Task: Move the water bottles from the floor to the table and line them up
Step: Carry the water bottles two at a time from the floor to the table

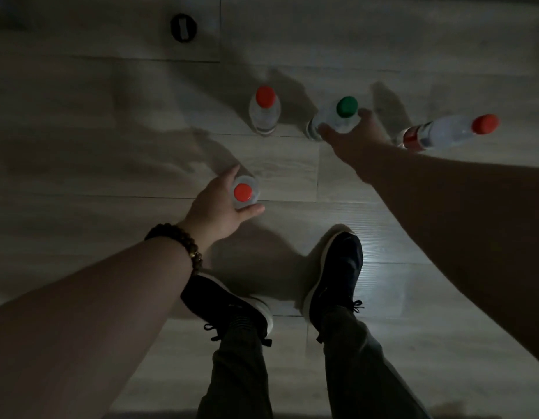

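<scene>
Several clear water bottles stand on the pale wood floor (pixel 110 164) in dim light. My left hand (pixel 215 208), with a bead bracelet on its wrist, wraps its fingers and thumb around a red-capped bottle (pixel 243 192) seen from straight above. My right hand (pixel 351 140) grips the shoulder of a green-capped bottle (pixel 346 106). Another red-capped bottle (pixel 264 111) stands free between and beyond the hands. A red-capped bottle with a red label (pixel 449 131) stands to the right of my right hand. No table is in view.
My two dark shoes (pixel 337 273) stand on the floor just below the hands. A small black round object (pixel 183 28) lies on the floor at the top left. Long shadows cross the boards.
</scene>
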Demonstrator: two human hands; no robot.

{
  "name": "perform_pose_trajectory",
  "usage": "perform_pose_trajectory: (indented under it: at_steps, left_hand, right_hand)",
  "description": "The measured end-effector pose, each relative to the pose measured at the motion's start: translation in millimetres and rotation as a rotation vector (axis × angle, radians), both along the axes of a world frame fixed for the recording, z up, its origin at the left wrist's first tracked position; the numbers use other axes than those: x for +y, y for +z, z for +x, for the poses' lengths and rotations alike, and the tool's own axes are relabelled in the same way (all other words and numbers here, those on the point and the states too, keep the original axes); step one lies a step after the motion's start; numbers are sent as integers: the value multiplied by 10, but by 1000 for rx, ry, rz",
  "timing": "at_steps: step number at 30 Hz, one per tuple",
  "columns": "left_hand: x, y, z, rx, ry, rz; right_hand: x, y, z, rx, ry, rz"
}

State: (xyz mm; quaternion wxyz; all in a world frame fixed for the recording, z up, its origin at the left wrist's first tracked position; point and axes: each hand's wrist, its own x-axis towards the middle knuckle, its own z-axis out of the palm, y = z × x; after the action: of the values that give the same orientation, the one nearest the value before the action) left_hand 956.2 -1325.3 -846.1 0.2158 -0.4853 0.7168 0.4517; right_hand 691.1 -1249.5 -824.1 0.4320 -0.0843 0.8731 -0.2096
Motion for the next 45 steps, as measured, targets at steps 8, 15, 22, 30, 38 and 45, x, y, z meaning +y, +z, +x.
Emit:
perform_pose_trajectory:
  at_steps: [8, 15, 22, 30, 38, 45]
  left_hand:
    - [29, -295, -53, 216, -28, -133]
    - [-41, -80, -251, 282, -69, -191]
    - [21, 144, -308, 101, 387, 119]
    - [328, 198, -170, 23, 720, 664]
    - [557, 272, 42, -15, 816, 988]
    - [546, 392, 161, 28, 930, 1034]
  right_hand:
    - [-51, -231, -49, 74, -61, -196]
    - [310, -209, -123, 354, 266, -22]
    - [577, -36, 148, 315, 87, -159]
    - [658, 167, 559, 202, -190, -324]
    - [475, 390, 510, -47, -542, -544]
    - [439, 281, 361, -335, -768, -459]
